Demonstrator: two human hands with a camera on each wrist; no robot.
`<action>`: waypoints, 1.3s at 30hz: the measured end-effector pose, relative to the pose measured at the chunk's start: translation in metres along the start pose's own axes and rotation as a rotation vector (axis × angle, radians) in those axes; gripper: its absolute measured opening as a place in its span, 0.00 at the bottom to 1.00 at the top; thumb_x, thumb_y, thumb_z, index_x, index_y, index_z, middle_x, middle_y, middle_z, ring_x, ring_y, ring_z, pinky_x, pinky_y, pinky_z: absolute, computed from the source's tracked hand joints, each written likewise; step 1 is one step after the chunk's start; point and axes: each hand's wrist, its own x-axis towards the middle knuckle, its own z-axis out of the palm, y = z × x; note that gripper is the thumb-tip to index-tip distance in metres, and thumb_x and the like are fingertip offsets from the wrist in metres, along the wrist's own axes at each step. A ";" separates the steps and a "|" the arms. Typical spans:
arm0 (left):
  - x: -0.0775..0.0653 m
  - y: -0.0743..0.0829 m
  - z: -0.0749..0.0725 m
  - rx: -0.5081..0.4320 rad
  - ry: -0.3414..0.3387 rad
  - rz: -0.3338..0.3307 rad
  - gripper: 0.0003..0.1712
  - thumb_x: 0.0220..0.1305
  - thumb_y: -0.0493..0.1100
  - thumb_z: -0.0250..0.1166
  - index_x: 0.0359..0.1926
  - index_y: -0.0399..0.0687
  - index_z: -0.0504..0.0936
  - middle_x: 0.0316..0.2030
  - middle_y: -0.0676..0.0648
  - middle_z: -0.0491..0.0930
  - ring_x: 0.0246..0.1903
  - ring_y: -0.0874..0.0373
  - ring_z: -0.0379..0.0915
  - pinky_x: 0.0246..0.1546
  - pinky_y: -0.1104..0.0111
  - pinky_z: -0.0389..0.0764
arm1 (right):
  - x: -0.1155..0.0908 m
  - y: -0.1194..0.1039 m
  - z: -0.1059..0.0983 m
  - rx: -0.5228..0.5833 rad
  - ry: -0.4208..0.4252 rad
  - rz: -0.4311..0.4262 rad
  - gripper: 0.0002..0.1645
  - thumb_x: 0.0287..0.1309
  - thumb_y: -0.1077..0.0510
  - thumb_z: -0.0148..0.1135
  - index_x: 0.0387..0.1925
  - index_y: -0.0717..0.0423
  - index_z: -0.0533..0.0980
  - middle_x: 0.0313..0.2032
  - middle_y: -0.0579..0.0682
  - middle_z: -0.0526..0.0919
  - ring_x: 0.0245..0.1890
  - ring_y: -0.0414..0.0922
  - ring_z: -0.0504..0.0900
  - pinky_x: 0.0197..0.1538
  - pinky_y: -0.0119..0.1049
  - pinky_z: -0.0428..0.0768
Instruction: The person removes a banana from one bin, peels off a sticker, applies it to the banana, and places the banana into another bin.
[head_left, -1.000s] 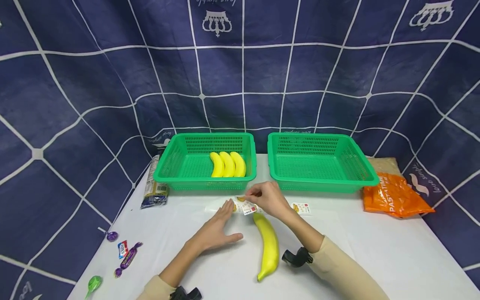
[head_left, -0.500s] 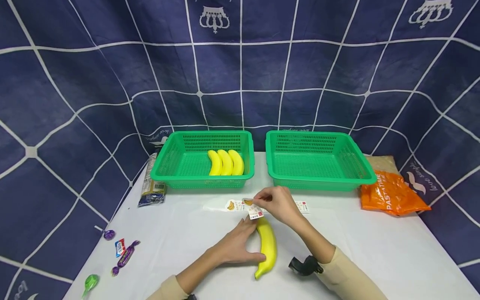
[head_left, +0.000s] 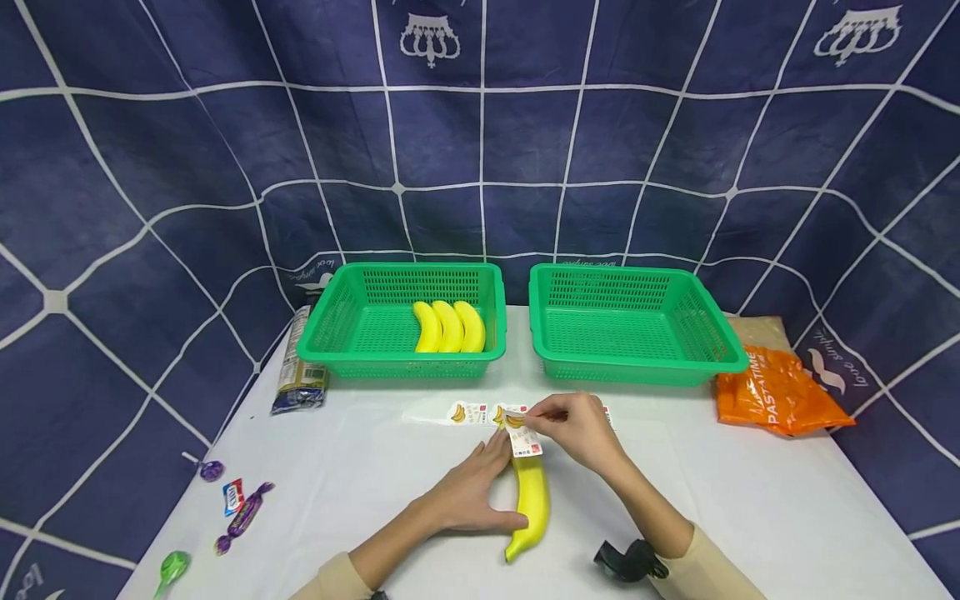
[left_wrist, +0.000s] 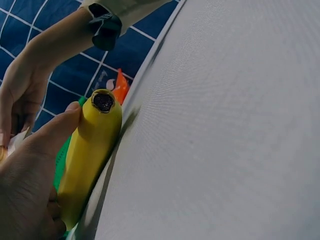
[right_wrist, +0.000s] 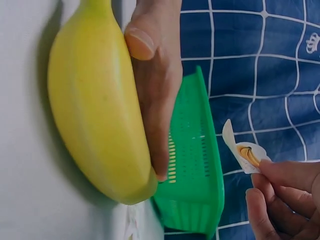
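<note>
The left hand [head_left: 468,492], loosely spread, is laid against the banana [head_left: 532,500] at the frame's lower centre; by the right hand [head_left: 581,429], a banana-print sticker [head_left: 524,442] is pinched above the banana's upper end. Labelling seems in hand; lowering and pressing are called for.

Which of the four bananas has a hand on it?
The lone banana on the table: the left hand touches it. The other three bananas lie side by side in the left basket.
</note>
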 end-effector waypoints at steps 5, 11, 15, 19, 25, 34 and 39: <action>0.001 0.001 0.000 0.020 0.004 0.000 0.65 0.52 0.80 0.56 0.77 0.43 0.47 0.78 0.48 0.38 0.78 0.57 0.35 0.76 0.57 0.52 | -0.010 0.011 0.005 0.063 -0.005 0.085 0.03 0.49 0.56 0.75 0.26 0.50 0.86 0.26 0.43 0.88 0.25 0.34 0.81 0.30 0.26 0.78; 0.000 0.001 0.001 0.029 0.001 -0.003 0.66 0.52 0.82 0.54 0.76 0.42 0.47 0.78 0.49 0.35 0.78 0.56 0.34 0.76 0.55 0.53 | -0.025 0.027 0.017 0.211 -0.041 0.217 0.07 0.49 0.56 0.74 0.28 0.55 0.86 0.28 0.47 0.88 0.27 0.38 0.83 0.32 0.28 0.80; 0.000 -0.001 0.002 0.038 0.013 0.006 0.64 0.53 0.81 0.53 0.77 0.44 0.46 0.78 0.48 0.37 0.78 0.56 0.35 0.76 0.55 0.53 | -0.032 0.033 0.022 0.259 -0.058 0.246 0.09 0.49 0.55 0.74 0.29 0.57 0.86 0.28 0.49 0.88 0.28 0.38 0.84 0.32 0.29 0.81; 0.001 -0.002 0.002 0.042 0.021 0.012 0.64 0.54 0.80 0.53 0.77 0.44 0.45 0.78 0.48 0.37 0.78 0.57 0.35 0.76 0.55 0.54 | -0.036 0.036 0.025 0.262 -0.068 0.263 0.09 0.48 0.55 0.75 0.29 0.57 0.86 0.27 0.49 0.88 0.27 0.38 0.84 0.32 0.27 0.81; 0.002 0.000 0.001 0.017 0.015 0.001 0.64 0.53 0.80 0.54 0.77 0.46 0.43 0.78 0.49 0.36 0.78 0.58 0.34 0.76 0.55 0.53 | -0.039 0.039 0.027 0.259 -0.076 0.293 0.09 0.47 0.56 0.75 0.28 0.58 0.86 0.27 0.50 0.89 0.27 0.40 0.85 0.31 0.28 0.82; 0.001 0.001 0.002 -0.004 0.029 0.001 0.59 0.59 0.79 0.48 0.77 0.46 0.45 0.78 0.48 0.38 0.78 0.57 0.35 0.76 0.55 0.51 | -0.040 0.042 0.031 0.241 -0.076 0.289 0.08 0.47 0.56 0.75 0.28 0.57 0.86 0.26 0.50 0.89 0.26 0.39 0.85 0.29 0.28 0.80; 0.002 0.001 0.002 -0.018 0.046 -0.004 0.52 0.66 0.75 0.42 0.77 0.45 0.45 0.78 0.48 0.38 0.78 0.56 0.35 0.76 0.55 0.50 | -0.040 0.042 0.030 0.241 -0.073 0.289 0.08 0.47 0.57 0.75 0.28 0.58 0.86 0.25 0.50 0.89 0.25 0.39 0.85 0.29 0.29 0.81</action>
